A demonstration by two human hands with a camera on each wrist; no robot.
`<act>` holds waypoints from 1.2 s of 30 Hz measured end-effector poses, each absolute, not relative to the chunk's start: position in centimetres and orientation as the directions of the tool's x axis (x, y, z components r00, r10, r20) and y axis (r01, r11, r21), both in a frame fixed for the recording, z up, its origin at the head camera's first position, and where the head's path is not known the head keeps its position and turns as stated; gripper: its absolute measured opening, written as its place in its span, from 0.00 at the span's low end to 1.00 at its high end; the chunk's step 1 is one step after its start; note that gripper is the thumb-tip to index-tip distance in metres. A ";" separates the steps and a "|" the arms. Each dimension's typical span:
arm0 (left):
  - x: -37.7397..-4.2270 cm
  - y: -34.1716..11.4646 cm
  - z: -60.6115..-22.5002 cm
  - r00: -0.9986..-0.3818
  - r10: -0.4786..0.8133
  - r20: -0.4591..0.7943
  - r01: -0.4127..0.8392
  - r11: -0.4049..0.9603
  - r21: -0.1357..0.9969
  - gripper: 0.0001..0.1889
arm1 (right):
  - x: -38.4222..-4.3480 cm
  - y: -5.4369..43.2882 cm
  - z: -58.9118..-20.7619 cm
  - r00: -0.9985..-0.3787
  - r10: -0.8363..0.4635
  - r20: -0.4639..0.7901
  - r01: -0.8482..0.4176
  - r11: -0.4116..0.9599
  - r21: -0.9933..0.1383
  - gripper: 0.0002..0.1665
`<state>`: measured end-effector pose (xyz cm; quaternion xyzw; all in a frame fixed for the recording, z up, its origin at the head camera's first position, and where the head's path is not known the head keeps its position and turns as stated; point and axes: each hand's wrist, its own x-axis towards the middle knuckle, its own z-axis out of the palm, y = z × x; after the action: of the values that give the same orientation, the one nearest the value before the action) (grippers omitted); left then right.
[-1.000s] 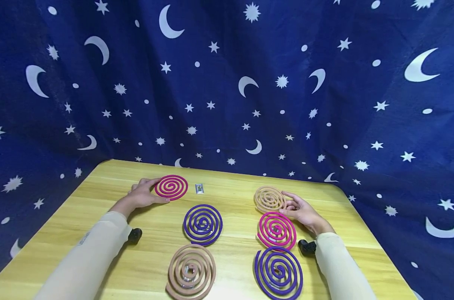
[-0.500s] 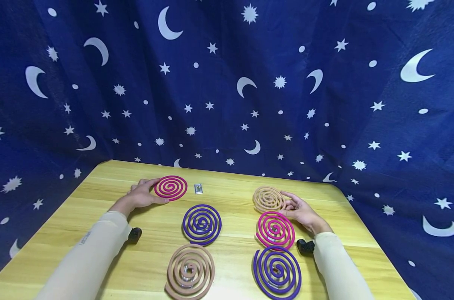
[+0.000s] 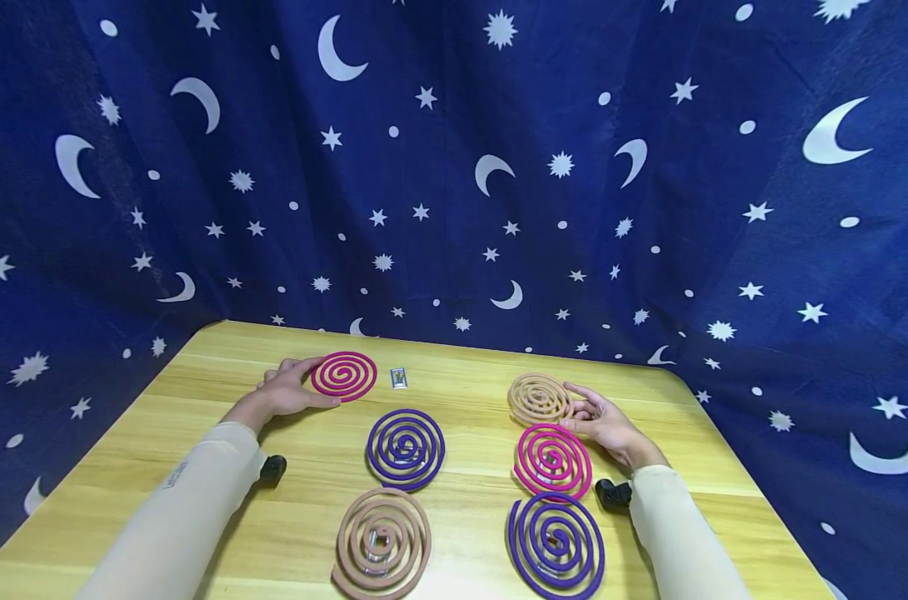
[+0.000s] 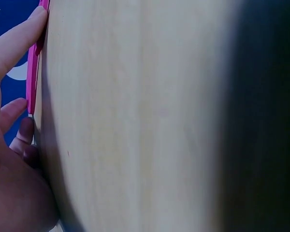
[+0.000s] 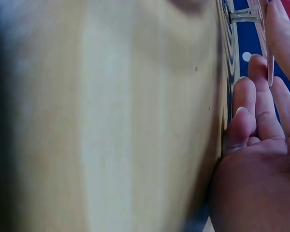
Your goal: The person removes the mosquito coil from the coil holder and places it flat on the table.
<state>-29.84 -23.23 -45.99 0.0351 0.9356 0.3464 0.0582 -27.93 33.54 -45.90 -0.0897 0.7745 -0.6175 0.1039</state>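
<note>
In the head view, my left hand (image 3: 287,388) grips the left rim of a pink mosquito coil (image 3: 344,376) between thumb and fingers, at the table's back left. A small metal coil stand (image 3: 398,378) lies just right of that coil. My right hand (image 3: 602,425) holds a tan mosquito coil (image 3: 540,398) by its right edge, thumb at the near side and index finger at the far side. The right wrist view shows a metal stand (image 5: 244,15) under the tan coil, which sits above the tabletop. The other right fingers curl loosely below the coil's edge.
On the wooden table (image 3: 274,542), a purple coil (image 3: 406,450) and a tan coil (image 3: 382,543) form the left column. A brighter pink coil (image 3: 553,461) and another purple coil (image 3: 556,546) stand on the right. A star-patterned curtain (image 3: 439,167) hangs behind.
The head view shifts very slightly. Both hands keep their places at the pink and tan mosquito coils, and the coils have not visibly moved.
</note>
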 end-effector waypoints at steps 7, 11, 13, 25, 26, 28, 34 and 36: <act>-30.2 -23.5 -46.6 -0.991 0.104 -0.080 0.028 0.762 0.647 0.64 | -28.1 33.6 -45.9 -0.964 -0.259 -0.056 -0.004 0.225 -0.974 0.47; -29.7 -23.2 -45.7 -0.990 0.107 -0.089 0.024 0.762 0.647 0.61 | -28.1 33.5 -45.9 -0.967 -0.249 -0.055 -0.003 0.226 -0.974 0.47; -29.5 -23.1 -45.3 -0.990 0.110 -0.093 0.023 0.761 0.648 0.60 | -28.1 33.5 -45.9 -0.967 -0.249 -0.052 -0.006 0.223 -0.975 0.47; -29.3 -22.8 -45.0 -0.989 0.113 -0.094 0.028 0.771 0.636 0.58 | -28.0 33.4 -45.8 -0.968 -0.233 -0.090 0.034 0.232 -0.972 0.48; -29.3 -22.8 -45.0 -0.989 0.113 -0.095 0.027 0.771 0.637 0.58 | -28.0 33.4 -45.8 -0.969 -0.227 -0.101 0.044 0.240 -0.970 0.48; -29.3 -22.8 -45.0 -0.989 0.113 -0.098 0.025 0.770 0.638 0.59 | -28.0 33.3 -45.6 -0.969 -0.216 -0.118 0.060 0.260 -0.964 0.49; -29.2 -22.8 -45.0 -0.989 0.113 -0.094 0.028 0.773 0.633 0.58 | -27.8 32.8 -44.8 -0.967 -0.205 -0.153 0.083 0.316 -0.945 0.47; -29.2 -22.8 -45.1 -0.989 0.110 -0.097 0.023 0.773 0.634 0.58 | -27.7 32.6 -44.5 -0.968 -0.190 -0.162 0.092 0.333 -0.938 0.47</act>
<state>-29.21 -22.77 -45.10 0.0354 0.9392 0.3353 0.0645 -27.68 32.61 -44.49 -0.0305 0.8072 -0.5767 0.1223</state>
